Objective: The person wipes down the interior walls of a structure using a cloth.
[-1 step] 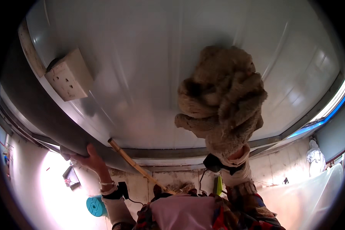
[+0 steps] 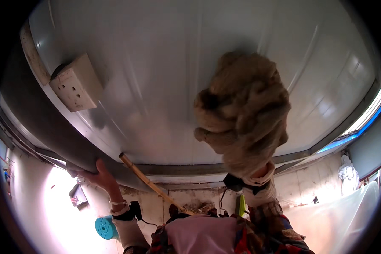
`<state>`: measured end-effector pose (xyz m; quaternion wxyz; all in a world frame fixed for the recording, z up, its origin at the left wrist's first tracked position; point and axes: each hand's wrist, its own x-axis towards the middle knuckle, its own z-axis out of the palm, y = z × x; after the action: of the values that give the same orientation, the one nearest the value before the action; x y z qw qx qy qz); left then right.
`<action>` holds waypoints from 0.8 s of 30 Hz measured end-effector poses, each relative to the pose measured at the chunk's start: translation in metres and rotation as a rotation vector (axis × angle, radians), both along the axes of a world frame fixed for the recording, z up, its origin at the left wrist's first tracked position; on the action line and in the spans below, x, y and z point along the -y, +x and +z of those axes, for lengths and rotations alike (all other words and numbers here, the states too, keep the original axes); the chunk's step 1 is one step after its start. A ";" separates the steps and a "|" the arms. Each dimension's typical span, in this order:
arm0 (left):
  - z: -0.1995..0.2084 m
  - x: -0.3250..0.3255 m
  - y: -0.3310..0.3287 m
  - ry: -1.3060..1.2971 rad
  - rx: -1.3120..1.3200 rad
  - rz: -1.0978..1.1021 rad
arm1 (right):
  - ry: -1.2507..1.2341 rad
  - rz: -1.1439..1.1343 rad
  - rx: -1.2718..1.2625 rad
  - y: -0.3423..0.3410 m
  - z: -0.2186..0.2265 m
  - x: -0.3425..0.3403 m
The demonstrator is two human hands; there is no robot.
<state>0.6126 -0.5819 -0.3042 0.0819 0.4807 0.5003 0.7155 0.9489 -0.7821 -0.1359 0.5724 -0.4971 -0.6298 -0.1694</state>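
Right hand (image 2: pixel 241 139): raised against the white panel (image 2: pixel 165 84), covered by a wad of tan cloth (image 2: pixel 243 101). Fingers not visible under the cloth; it bunches round the hand in thick folds, so the grip reads as closed on the cloth, pressed to the panel surface. Lower folds of the cloth hang just above the wrist. Pale cuff and a dark band (image 2: pixel 237 183) at the wrist; patterned sleeve (image 2: pixel 266 211) below that.

Left hand (image 2: pixel 93 171): well apart from the right, lower left. Fingers curled over the grey edge (image 2: pixel 51 135) of the panel, gripping the rim; thumb side toward the camera. Light band at the wrist, a dark device (image 2: pixel 133 210) strapped just below it, pale sleeve.

Stick (image 2: pixel 150 182): wooden, thin, slanting from just right of the left fingers down toward the body. Upper end touches the panel's lower edge. Whether either hand holds it cannot be told.

Socket box (image 2: pixel 76 82): beige, square, mounted on the panel above the left fingers, far left of the cloth.

Below the left wrist: a round blue object (image 2: pixel 103 227), on the floor by the look of it. Far right of the cloth: a bright window strip (image 2: pixel 368 114) with blue trim, and white sheeting (image 2: pixel 347 173) below it.
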 end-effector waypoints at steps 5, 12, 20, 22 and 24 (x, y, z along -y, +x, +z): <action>0.000 0.004 0.001 -0.046 -0.021 -0.019 | -0.126 -0.025 0.075 -0.030 -0.038 -0.003; -0.006 0.000 -0.006 -0.016 0.009 -0.080 | -0.422 0.034 0.084 -0.066 -0.136 -0.018; -0.003 0.004 -0.002 -0.013 -0.114 0.028 | -0.346 0.120 0.041 -0.069 -0.139 -0.030; 0.005 0.008 0.000 -0.027 -0.082 0.010 | -0.281 0.210 -0.153 -0.076 -0.108 -0.037; 0.006 0.010 -0.003 -0.037 -0.059 -0.015 | -0.203 0.225 -0.128 -0.083 -0.077 -0.047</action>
<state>0.6097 -0.5915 -0.2982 0.0814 0.5038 0.5122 0.6908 0.8658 -0.7354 -0.2133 0.5736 -0.4884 -0.6576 -0.0077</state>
